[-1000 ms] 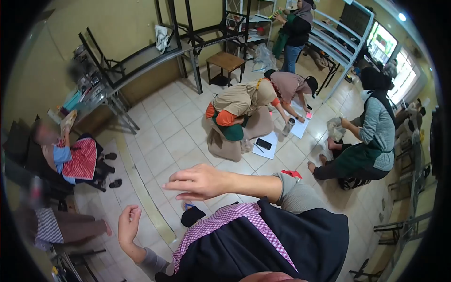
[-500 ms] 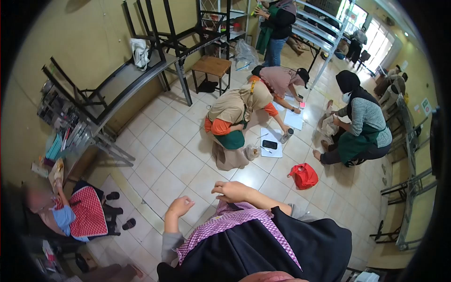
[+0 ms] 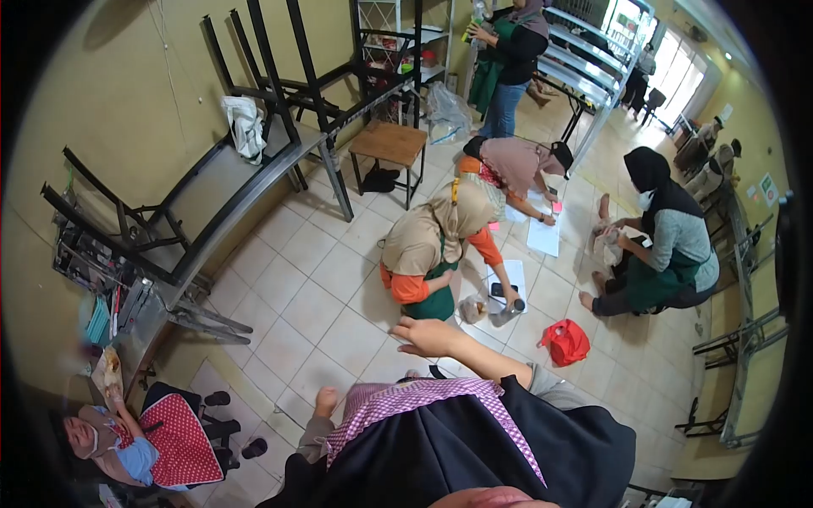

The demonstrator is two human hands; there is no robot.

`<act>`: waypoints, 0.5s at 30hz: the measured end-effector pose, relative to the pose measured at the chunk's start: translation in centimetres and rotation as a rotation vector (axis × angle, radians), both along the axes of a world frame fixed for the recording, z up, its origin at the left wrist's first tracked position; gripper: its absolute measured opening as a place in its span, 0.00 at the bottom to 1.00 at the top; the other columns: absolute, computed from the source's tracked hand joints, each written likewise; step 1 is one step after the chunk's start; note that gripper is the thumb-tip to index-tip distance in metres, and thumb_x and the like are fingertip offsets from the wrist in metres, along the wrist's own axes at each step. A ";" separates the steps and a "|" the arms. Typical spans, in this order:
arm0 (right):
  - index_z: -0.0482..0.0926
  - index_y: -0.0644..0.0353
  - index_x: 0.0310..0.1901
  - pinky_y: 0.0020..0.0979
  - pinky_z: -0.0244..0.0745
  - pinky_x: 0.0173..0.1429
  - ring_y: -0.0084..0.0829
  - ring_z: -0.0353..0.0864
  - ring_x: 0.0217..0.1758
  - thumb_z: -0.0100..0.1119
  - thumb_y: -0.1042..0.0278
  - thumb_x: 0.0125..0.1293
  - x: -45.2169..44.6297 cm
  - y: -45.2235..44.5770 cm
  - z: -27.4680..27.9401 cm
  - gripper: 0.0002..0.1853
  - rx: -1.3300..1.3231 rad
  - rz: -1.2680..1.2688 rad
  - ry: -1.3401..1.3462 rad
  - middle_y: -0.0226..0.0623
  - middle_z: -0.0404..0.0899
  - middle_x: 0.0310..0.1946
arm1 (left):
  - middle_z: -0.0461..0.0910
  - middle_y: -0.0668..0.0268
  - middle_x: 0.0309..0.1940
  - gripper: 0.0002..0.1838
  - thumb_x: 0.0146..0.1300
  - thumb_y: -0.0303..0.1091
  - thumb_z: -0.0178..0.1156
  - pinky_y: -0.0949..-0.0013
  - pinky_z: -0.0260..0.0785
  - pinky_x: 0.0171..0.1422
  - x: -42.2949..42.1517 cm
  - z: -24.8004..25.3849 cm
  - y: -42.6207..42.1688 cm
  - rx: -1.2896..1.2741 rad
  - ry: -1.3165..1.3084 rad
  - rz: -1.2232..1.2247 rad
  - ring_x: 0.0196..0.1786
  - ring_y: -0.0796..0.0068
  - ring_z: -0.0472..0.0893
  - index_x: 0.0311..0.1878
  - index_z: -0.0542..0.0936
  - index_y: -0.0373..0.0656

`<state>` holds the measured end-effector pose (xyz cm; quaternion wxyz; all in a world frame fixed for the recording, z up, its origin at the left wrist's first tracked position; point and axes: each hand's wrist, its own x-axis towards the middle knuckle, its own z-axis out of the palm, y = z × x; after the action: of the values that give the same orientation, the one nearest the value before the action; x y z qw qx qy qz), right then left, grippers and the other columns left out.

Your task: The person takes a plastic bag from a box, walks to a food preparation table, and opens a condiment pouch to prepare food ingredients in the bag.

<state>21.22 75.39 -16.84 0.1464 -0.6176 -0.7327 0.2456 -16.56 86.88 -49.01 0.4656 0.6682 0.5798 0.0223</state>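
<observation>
My right hand (image 3: 426, 336) is held out in front of my chest, fingers pointing left and slightly apart, with nothing in it. Lower and to the left, my left hand (image 3: 325, 399) shows only as a small foreshortened part by the sleeve; its fingers are hidden. Below both hands lies the pink checked cloth (image 3: 398, 398) over my black garment (image 3: 457, 440). Just beyond my right hand, a person in a beige head covering (image 3: 436, 237) squats and grips a grey bottle (image 3: 509, 312) beside a dark phone (image 3: 505, 290) on white paper (image 3: 511, 273).
A red bag (image 3: 566, 342) lies on the tiled floor (image 3: 296, 296). One person (image 3: 665, 237) squats at right, another (image 3: 517, 169) bends over papers. At left, a person with a red dotted apron (image 3: 179, 438) sits near a metal table (image 3: 212, 182) bearing upturned black-legged furniture. A wooden stool (image 3: 389, 142) stands behind.
My left hand has dropped and turned, hiding its fingers. My right hand has shifted slightly right and up. The squatting person's bottle is now tilted, and the view has shifted.
</observation>
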 end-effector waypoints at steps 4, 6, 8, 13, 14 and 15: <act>0.72 0.56 0.53 0.41 0.78 0.45 0.45 0.81 0.42 0.59 0.61 0.60 4.3 7.7 3.7 0.20 0.161 -0.026 -0.151 0.41 0.73 0.50 | 0.80 0.44 0.39 0.20 0.49 0.33 0.59 0.53 0.70 0.55 -0.6 1.4 3.9 0.210 0.238 0.206 0.46 0.43 0.79 0.47 0.76 0.35; 0.74 0.53 0.52 0.39 0.79 0.41 0.42 0.82 0.41 0.60 0.62 0.58 8.7 12.6 5.8 0.20 0.253 -0.085 -0.235 0.40 0.73 0.49 | 0.79 0.41 0.40 0.21 0.49 0.33 0.58 0.54 0.70 0.56 -0.2 1.4 7.4 0.216 0.282 0.234 0.47 0.41 0.78 0.48 0.76 0.34; 0.76 0.57 0.45 0.39 0.76 0.48 0.43 0.79 0.45 0.65 0.64 0.54 11.7 16.3 12.0 0.17 0.316 -0.314 -0.350 0.43 0.76 0.44 | 0.78 0.39 0.41 0.22 0.48 0.32 0.58 0.54 0.70 0.57 -0.1 1.4 11.4 0.217 0.330 0.249 0.48 0.40 0.77 0.48 0.75 0.33; 0.72 0.51 0.59 0.32 0.77 0.38 0.30 0.83 0.34 0.61 0.70 0.60 21.7 25.4 22.4 0.23 0.706 -0.679 -0.275 0.36 0.81 0.34 | 0.77 0.42 0.45 0.21 0.51 0.30 0.59 0.54 0.69 0.56 4.6 2.7 29.7 0.313 0.139 0.067 0.49 0.44 0.77 0.51 0.74 0.35; 0.71 0.50 0.60 0.31 0.77 0.34 0.28 0.83 0.30 0.61 0.70 0.61 24.0 27.4 24.3 0.24 0.789 -0.683 -0.347 0.35 0.80 0.30 | 0.77 0.44 0.46 0.20 0.53 0.28 0.59 0.54 0.70 0.55 6.0 2.6 34.3 0.336 0.097 0.046 0.49 0.46 0.77 0.50 0.74 0.36; 0.70 0.49 0.61 0.31 0.77 0.32 0.28 0.82 0.27 0.60 0.69 0.63 25.6 29.2 26.1 0.24 0.791 -0.727 -0.350 0.35 0.80 0.29 | 0.77 0.46 0.46 0.19 0.53 0.26 0.59 0.55 0.70 0.54 7.2 3.5 38.4 0.431 0.059 -0.053 0.48 0.47 0.78 0.50 0.74 0.36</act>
<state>46.78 104.59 9.24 0.3181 -0.7599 -0.5225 -0.2198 -9.34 125.26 -45.54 0.2953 0.7676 0.5574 0.1138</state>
